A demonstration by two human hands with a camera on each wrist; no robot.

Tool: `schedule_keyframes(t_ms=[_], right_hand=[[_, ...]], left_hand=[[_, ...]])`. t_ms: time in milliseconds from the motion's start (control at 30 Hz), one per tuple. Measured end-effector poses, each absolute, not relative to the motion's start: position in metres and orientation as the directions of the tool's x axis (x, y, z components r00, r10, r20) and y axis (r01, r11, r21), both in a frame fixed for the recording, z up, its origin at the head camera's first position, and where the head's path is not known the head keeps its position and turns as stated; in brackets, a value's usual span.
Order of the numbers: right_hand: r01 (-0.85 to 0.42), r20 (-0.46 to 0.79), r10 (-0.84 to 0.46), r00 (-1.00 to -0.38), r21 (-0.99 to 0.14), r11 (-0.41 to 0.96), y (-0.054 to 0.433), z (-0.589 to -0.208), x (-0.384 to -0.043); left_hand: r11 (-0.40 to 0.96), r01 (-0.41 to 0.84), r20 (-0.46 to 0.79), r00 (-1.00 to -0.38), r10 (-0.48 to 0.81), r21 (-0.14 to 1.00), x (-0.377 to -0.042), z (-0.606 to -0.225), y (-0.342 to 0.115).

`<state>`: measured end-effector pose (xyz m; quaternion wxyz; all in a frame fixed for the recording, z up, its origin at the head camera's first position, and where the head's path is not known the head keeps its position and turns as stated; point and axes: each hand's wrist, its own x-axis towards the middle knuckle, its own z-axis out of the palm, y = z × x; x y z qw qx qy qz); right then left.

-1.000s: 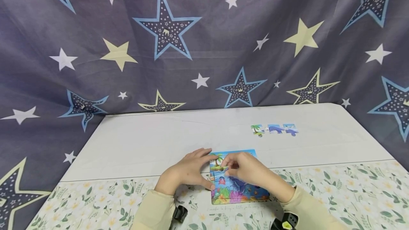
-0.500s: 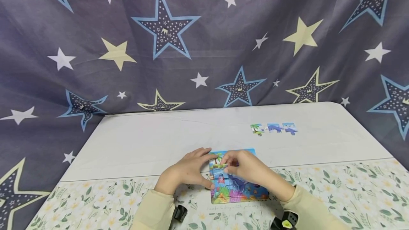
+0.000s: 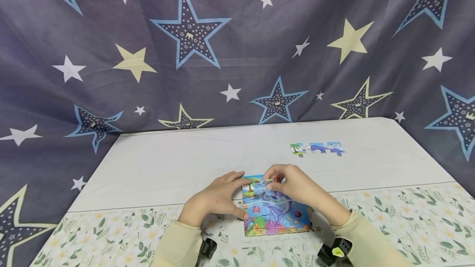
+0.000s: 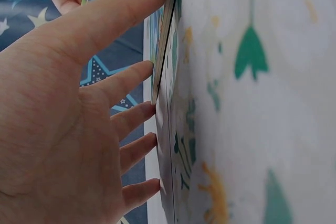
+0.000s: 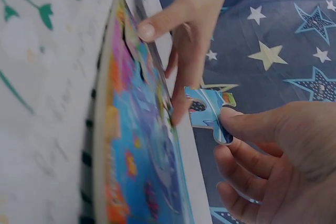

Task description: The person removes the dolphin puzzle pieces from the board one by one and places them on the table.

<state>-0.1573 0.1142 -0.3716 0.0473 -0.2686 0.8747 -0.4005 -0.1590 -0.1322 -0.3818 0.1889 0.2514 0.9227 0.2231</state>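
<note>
A jigsaw puzzle board with a colourful undersea picture lies flat on the tablecloth. My left hand rests along its left edge, fingers spread, with the thumb on the near part of that edge. Between thumb and fingers my right hand pinches a blue puzzle piece, raised off the board near its far edge. The right wrist view shows the piece's knobs and a bit of green and orange on one corner. In the left wrist view, the piece peeks out beyond the left thumb.
Three loose pieces lie in a row beyond the board: a palm tree piece, a purple dolphin piece and another blue-purple piece. A dark star-patterned curtain hangs behind the table.
The right hand has lifted the piece from the board's left part and moved it up and slightly right, toward the far edge. The left hand stays at the board's left edge.
</note>
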Motion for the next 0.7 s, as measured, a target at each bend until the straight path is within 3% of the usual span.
schedule_keyframes(t_ms=[700], right_hand=[[-0.323,0.13,-0.334,-0.934,-0.71,0.626,0.155,-0.366,-0.182]], left_hand=[[0.752,0.383,-0.237,-0.787,0.57,0.536,-0.159,-0.38,-0.134]])
